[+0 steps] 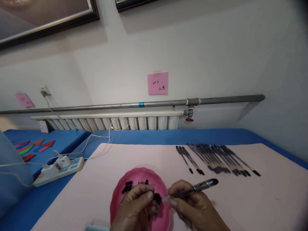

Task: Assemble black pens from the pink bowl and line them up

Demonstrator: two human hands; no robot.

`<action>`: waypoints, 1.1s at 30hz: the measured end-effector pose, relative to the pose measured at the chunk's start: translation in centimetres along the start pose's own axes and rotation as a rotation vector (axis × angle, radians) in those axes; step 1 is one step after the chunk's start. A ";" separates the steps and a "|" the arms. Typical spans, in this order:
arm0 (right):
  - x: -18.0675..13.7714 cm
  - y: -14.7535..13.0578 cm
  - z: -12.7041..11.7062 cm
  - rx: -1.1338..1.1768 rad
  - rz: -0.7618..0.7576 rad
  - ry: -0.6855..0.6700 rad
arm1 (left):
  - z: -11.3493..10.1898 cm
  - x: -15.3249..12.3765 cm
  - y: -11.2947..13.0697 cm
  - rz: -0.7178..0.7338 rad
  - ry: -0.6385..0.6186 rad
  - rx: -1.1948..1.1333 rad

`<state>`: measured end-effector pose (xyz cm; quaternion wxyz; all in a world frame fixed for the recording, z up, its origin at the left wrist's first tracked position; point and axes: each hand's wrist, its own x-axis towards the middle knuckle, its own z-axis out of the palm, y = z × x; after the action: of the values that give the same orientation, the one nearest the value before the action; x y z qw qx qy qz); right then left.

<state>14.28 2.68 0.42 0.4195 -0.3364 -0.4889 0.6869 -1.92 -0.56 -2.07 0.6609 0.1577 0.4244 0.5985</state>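
My right hand (192, 207) is closed round a black pen (201, 186), its clear tip pointing left toward my other hand. My left hand (137, 208) is pinched over the pink bowl (120, 195), holding a small black pen cap (157, 197) close to the pen's tip. Several loose black caps (127, 187) lie in the bowl. Both hands hover low at the near edge of the pale pink mat (240, 199).
A row of several black pens (216, 158) lies on the mat at the far right. A white power strip (60, 168) with cables sits on the blue cloth at left, near coloured flat shapes (33, 146). A radiator (115, 122) and pipe run along the wall.
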 end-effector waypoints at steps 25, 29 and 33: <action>-0.6 0.7 0.3 -0.177 -0.142 0.069 | 1.3 -1.0 -0.4 -0.111 -0.016 -0.041; -0.3 1.5 0.5 0.050 0.026 0.085 | 1.4 -0.9 -1.0 0.106 0.008 0.056; -0.1 1.9 0.3 0.134 0.132 0.089 | 1.4 -1.0 -1.3 0.238 0.045 0.092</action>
<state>13.55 2.19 -1.32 0.4161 -0.3692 -0.3994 0.7287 0.07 -1.31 -1.76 0.5674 0.2237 0.4446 0.6560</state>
